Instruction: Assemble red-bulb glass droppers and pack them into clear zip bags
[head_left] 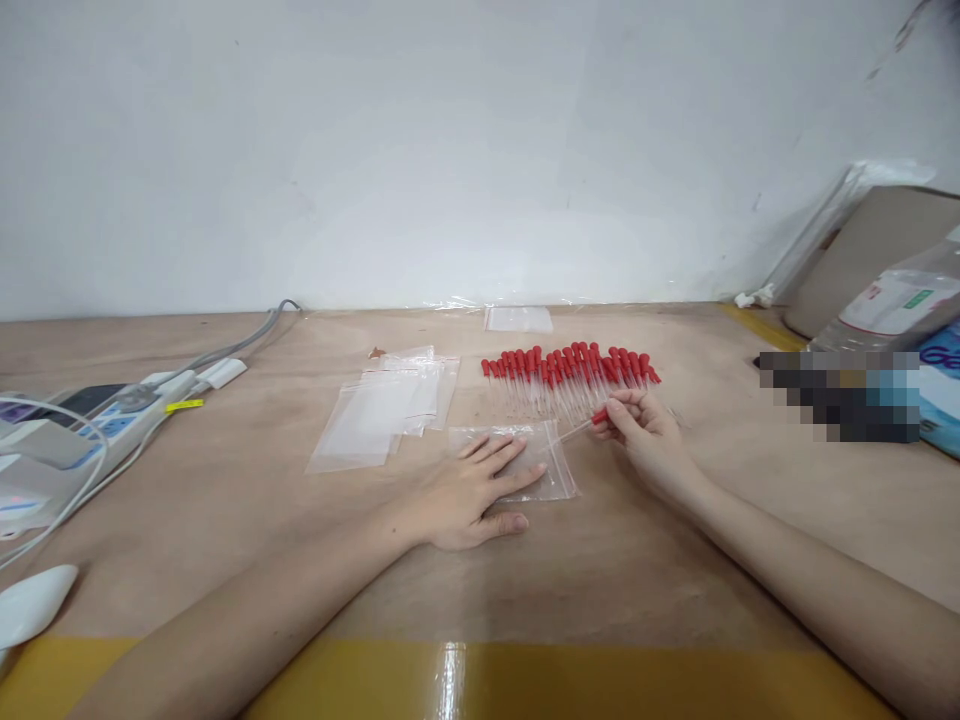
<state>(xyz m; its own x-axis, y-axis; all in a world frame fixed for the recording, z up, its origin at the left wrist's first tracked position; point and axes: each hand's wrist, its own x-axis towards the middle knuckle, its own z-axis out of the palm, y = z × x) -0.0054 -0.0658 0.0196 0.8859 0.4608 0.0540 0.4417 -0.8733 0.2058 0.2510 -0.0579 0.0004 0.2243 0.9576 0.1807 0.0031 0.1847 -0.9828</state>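
My left hand (474,488) lies flat with fingers spread on a small clear plastic bag (553,470) on the tabletop. My right hand (646,432) pinches a glass dropper with a red rubber bulb (598,417), its tip pointing at the mouth of that bag. Just behind lies a row of several more red-bulbed droppers (570,372). A loose stack of empty clear bags (390,405) sits to the left of my left hand.
A white power strip (120,415) with grey cables lies at the far left, a white object (34,600) at the near left edge. Cardboard (870,250) and packaged goods (900,300) crowd the right. Another clear bag (519,319) lies by the wall.
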